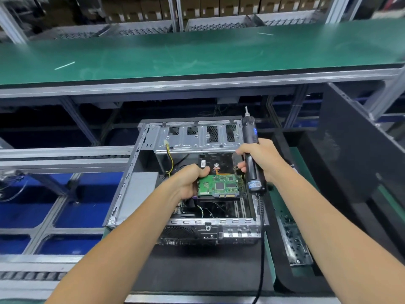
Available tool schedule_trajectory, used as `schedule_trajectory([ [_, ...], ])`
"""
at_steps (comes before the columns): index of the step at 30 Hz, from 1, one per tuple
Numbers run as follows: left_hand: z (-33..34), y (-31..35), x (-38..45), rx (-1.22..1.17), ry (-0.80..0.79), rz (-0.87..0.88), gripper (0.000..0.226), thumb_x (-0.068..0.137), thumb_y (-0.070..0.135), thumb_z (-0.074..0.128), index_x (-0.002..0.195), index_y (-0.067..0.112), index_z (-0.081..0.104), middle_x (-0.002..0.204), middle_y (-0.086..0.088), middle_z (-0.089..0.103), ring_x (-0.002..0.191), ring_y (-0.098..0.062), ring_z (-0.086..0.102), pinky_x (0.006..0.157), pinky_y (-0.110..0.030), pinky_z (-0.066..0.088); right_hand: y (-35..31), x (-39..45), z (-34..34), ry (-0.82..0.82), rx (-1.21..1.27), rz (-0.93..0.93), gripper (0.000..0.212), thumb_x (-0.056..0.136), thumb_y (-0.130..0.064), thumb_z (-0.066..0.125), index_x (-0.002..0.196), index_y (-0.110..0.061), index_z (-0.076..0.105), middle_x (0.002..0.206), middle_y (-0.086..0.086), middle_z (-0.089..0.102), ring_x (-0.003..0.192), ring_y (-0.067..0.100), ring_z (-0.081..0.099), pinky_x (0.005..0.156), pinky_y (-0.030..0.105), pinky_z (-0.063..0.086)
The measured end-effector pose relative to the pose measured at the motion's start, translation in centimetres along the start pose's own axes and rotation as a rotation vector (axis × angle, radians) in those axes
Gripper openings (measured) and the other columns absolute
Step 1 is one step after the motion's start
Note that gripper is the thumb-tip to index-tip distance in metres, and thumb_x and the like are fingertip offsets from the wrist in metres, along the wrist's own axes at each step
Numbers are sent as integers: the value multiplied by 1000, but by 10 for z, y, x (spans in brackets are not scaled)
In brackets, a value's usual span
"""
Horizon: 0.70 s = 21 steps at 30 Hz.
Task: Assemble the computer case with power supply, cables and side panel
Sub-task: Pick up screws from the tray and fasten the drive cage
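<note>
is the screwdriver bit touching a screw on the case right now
No: the black electric screwdriver, gripped in the right hand, points its bit up and away, clear of the open silver metal computer case.

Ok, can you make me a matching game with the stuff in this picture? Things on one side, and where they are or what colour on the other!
Things:
1. hard drive
2. electric screwdriver
3. side panel
4. long shelf

Clues:
A. green on top, behind the computer case
B. black, leaning at the right
C. gripped in the right hand, tip pointing up
D. held by the left hand, green circuit board showing

Pairs: 1-D, 2-C, 3-B, 4-A
</note>
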<state>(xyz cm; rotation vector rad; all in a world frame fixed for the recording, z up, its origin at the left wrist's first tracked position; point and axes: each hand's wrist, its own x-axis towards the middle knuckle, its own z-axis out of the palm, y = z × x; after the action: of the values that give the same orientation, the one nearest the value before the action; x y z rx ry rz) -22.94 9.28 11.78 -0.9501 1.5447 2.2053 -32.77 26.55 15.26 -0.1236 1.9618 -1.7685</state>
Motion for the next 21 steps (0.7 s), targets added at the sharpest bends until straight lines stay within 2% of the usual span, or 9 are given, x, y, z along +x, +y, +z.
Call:
schedule_trajectory([
  [3,1,-2,5,-9,20,-4,18,99,11,49,111,1,58,87,-11,72,77,-25,71,67,-39,59,1,5,-6,-27,-35,24,15,85,0,67,81,-3,53,72,16,55,45,25,61,44,28,50],
  [8,14,-3,15,-42,20,-5,15,99,13,49,104,3,59,83,-10,73,77,-25,71,72,-41,59,10,16,-22,-75,-10,147,12,88,-2,64,83,-3,53,54,10,51,42,23,54,44,30,47],
  [11,21,-5,21,-47,23,5,18,100,15,49,109,4,60,90,-9,73,80,-24,71,72,-39,58,15,23,-39,-96,-8,178,14,86,-3,66,89,-5,52,56,8,51,42,24,51,44,30,46],
  [14,23,-9,28,-24,35,37,18,100,16,48,111,9,61,90,-3,75,79,-19,71,64,-31,57,22,29,-51,-77,-23,187,19,85,-6,69,97,-6,54,58,8,54,45,26,54,45,31,48],
  [16,26,-8,32,-3,64,50,18,100,18,49,113,12,61,97,-2,74,88,-19,70,74,-32,56,26,32,-54,-83,-14,193,21,85,-7,70,99,-7,55,59,9,55,45,26,55,46,31,48],
  [18,28,-9,39,61,117,58,11,100,23,51,104,21,61,103,3,67,95,-17,62,92,-33,44,28,33,-54,-110,-13,193,19,85,-8,70,97,-6,55,60,8,55,46,26,55,46,31,47],
  [20,29,-10,42,78,167,89,16,100,25,51,85,31,52,89,15,54,80,-3,49,83,-27,35,29,33,-51,-144,-15,192,18,86,-8,70,96,-5,55,59,8,56,46,26,55,46,31,47],
  [21,28,-11,46,85,185,102,19,100,26,50,83,32,49,86,17,50,76,0,43,81,-26,34,29,34,-51,-155,-15,193,18,86,-8,70,96,-5,55,58,7,56,46,27,55,46,31,48],
])
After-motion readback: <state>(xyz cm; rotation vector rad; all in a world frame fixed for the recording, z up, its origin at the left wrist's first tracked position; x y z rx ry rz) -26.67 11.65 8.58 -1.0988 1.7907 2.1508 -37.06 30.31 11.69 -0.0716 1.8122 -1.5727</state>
